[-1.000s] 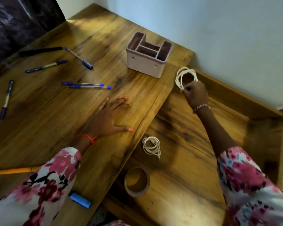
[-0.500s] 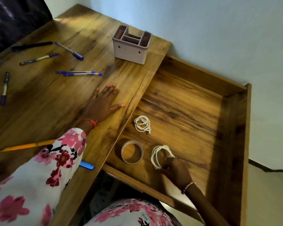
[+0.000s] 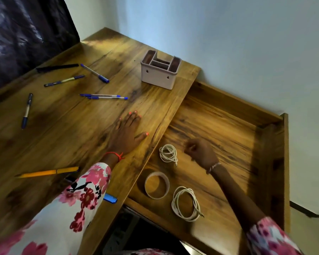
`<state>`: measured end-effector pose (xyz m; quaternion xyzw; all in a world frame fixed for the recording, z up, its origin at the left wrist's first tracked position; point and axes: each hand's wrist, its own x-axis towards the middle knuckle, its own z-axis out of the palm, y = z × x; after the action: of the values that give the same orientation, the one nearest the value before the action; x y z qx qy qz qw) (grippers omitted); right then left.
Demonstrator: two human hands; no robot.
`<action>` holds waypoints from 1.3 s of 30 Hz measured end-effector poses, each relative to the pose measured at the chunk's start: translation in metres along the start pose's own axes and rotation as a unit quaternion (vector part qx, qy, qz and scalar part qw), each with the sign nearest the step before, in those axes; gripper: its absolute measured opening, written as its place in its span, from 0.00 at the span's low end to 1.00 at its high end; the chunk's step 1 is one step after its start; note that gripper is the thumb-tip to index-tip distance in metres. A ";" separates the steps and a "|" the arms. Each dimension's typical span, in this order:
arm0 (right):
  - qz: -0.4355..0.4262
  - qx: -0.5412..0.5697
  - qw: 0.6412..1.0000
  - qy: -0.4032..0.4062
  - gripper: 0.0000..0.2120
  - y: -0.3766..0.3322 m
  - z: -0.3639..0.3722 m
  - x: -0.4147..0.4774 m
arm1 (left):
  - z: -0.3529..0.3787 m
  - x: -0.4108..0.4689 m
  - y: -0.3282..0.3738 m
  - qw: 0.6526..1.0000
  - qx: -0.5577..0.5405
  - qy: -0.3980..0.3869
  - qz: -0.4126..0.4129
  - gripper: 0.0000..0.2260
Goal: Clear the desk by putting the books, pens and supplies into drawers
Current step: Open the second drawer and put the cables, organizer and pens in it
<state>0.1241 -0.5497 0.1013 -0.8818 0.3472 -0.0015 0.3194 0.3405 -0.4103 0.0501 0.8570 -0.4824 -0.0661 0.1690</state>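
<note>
- Right hand (image 3: 201, 152), loosely curled and holding nothing, hovers inside the drawer (image 3: 228, 137).
- Left hand (image 3: 126, 134) lies spread flat on the desk (image 3: 81, 126) beside the drawer.
- Pens (image 3: 103, 96) lie on the desk, well apart from the drawer: gather several at once.

No text or label can be read; any print on the pens (image 3: 103, 96) is perhaps too blurred.

open drawer: far half bare, near corner crowded

the pulled-out wooden drawer (image 3: 228, 126) is bare along its far and right parts. near the desk edge lie a small coiled white cord (image 3: 168, 153), a cardboard tape ring (image 3: 156, 185) and a larger coiled white cable (image 3: 186, 204), close together. the right hand (image 3: 199, 152) hovers over the middle.
</note>
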 end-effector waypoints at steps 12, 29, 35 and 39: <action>-0.061 -0.008 0.984 0.167 0.26 -0.076 -0.043 0.215 | 0.003 0.000 -0.003 1.000 -0.007 -0.002 -0.012 0.35; -0.017 0.018 0.953 0.303 0.09 0.033 -0.072 0.050 | 0.004 0.001 0.001 0.999 -0.023 0.032 -0.010 0.32; 0.129 0.024 0.950 0.283 0.08 0.097 -0.032 -0.052 | -0.001 0.000 0.003 1.000 -0.022 0.016 -0.002 0.32; 0.155 0.025 0.962 0.225 0.05 0.119 0.009 -0.082 | -0.002 -0.002 0.005 1.000 -0.012 0.007 -0.005 0.32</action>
<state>-0.0090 -0.5598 0.0452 -0.7858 0.5424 -0.1585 0.2512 0.3366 -0.4106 0.0537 0.8578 -0.4759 -0.0665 0.1826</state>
